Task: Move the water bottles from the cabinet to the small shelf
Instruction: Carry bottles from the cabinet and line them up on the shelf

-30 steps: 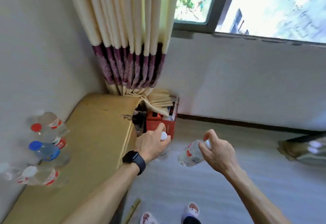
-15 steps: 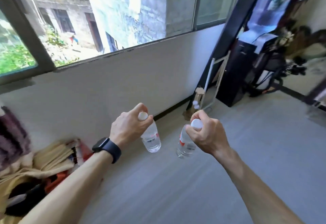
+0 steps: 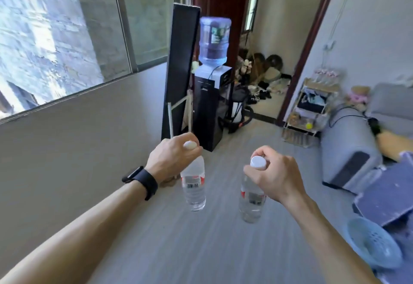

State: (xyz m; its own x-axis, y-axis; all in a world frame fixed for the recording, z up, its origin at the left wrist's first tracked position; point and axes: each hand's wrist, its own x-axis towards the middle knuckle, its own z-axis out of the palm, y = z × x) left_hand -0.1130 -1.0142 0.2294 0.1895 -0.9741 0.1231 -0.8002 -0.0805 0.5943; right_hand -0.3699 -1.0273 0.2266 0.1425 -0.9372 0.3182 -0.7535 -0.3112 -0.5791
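My left hand (image 3: 169,158) grips a clear water bottle (image 3: 193,185) by its white-capped neck, and the bottle hangs upright below it. A second clear water bottle (image 3: 251,198) with a white cap and red label hangs from my right hand (image 3: 276,175), which holds it at the neck. Both bottles are in the air above the grey floor. The small shelf (image 3: 310,107), a white wire rack with cluttered tiers, stands against the right wall beside the doorway. The cabinet is out of view.
A black water dispenser (image 3: 210,105) with a blue jug stands ahead by a tall black panel (image 3: 181,66). A grey sofa (image 3: 350,149) lies at right, a pale blue basket (image 3: 375,245) sits on the floor at lower right. The window wall runs along the left.
The view has swung right, from the yellow cabinet and curtain past the window to the dispenser and shelf. Both hands kept their bottles, which now hang more upright.
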